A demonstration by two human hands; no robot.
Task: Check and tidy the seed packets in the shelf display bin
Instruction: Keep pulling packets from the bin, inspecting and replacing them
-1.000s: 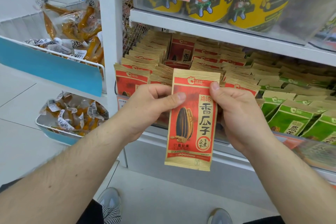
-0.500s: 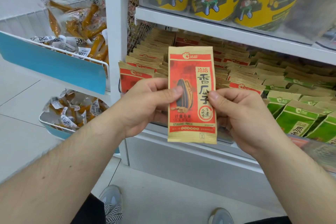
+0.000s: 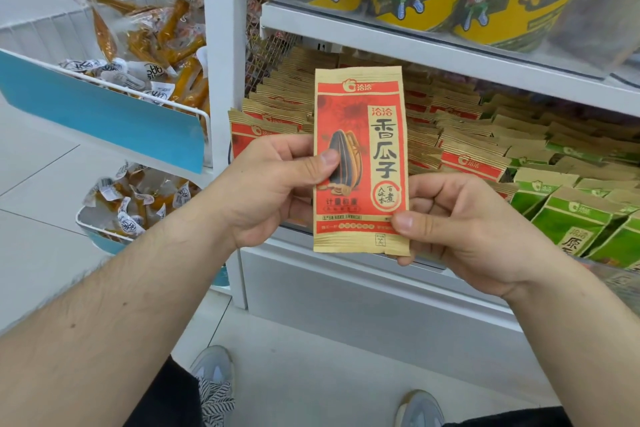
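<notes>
Red seed packet: The red seed packet is held up flat in front of the shelf bin, with its picture side facing the person. It stands straight up and down. I think it is held this way so the words and picture are easy to read and check.

Left hand: The left hand pinches the packet's left edge. The thumb lies on the front, by the seed picture, and the other fingers curl behind.

Right hand: The right hand pinches the bottom right corner. The thumb is on the front and the fingers are tucked behind. Two hands keep the thin packet from bending, I think.

Red packets in the bin: More red packets stand in rows just behind the held one, leaning back. They are packed close.

Green packets: Green packets fill the right side of the same bin.

Room to move: The shelf above hangs low over the bin, so I think the packet must go in from the front, slipped between the rows. The white post stands just to the left. Below the hands the space is open down to the floor.

Next door: Wire baskets of orange snacks hang left of the post, well apart from the hands.
</notes>
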